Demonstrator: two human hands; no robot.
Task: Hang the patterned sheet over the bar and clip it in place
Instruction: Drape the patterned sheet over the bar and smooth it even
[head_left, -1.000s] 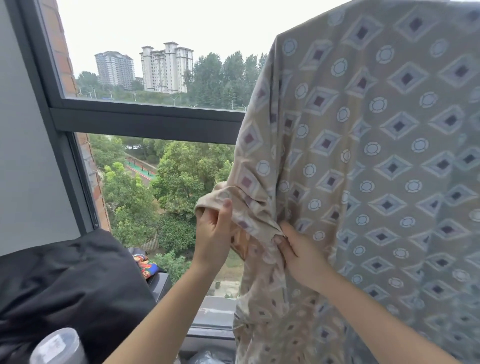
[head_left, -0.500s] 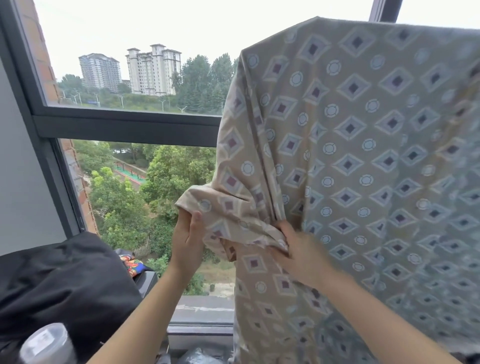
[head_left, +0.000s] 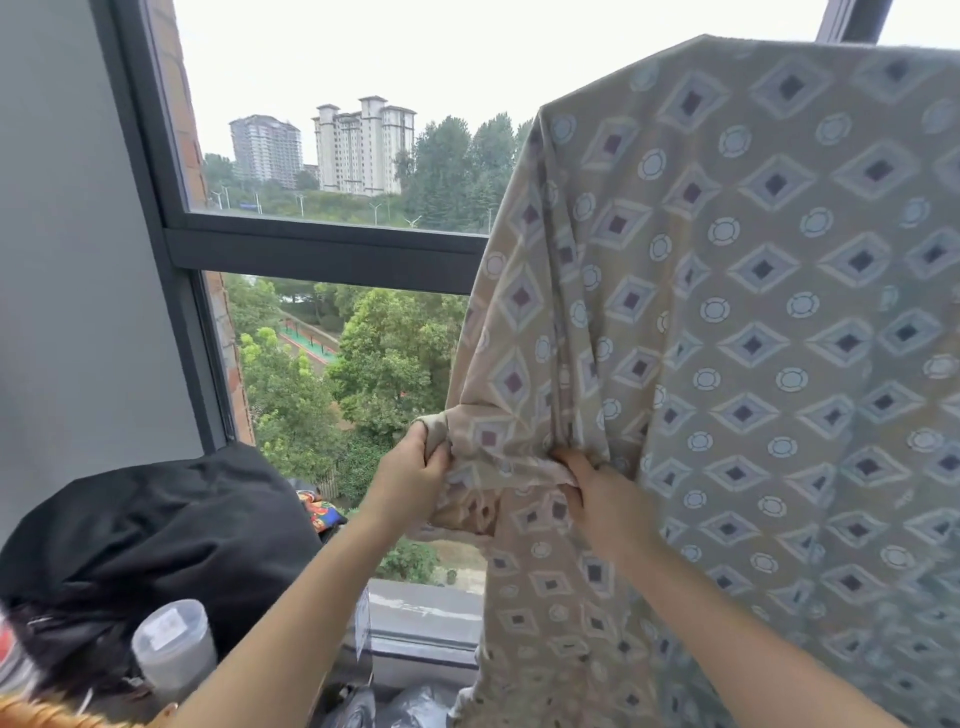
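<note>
I see both hands gripping the sheet (head_left: 727, 312) edge: left hand (head_left: 415, 478) beside right hand (head_left: 602, 499).

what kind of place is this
Probably an upper-floor flat, a laundry-drying spot: the dark-framed window looks down on treetops and faces apartment towers, and a patterned sheet hangs in front of it.

Grips: two, the left grip (head_left: 410, 480) and the right grip (head_left: 605, 499).
Sheets: one patterned sheet (head_left: 753, 338).
Bundles: one black bundle (head_left: 156, 530).
Jars: one lidded jar (head_left: 174, 642).
Printed items: one colourful item (head_left: 319, 512), kind not determinable.
Buildings outside: two tower blocks (head_left: 363, 143).
Bags: dark plastic bags (head_left: 384, 706) at the bottom edge, number not determinable.
</note>
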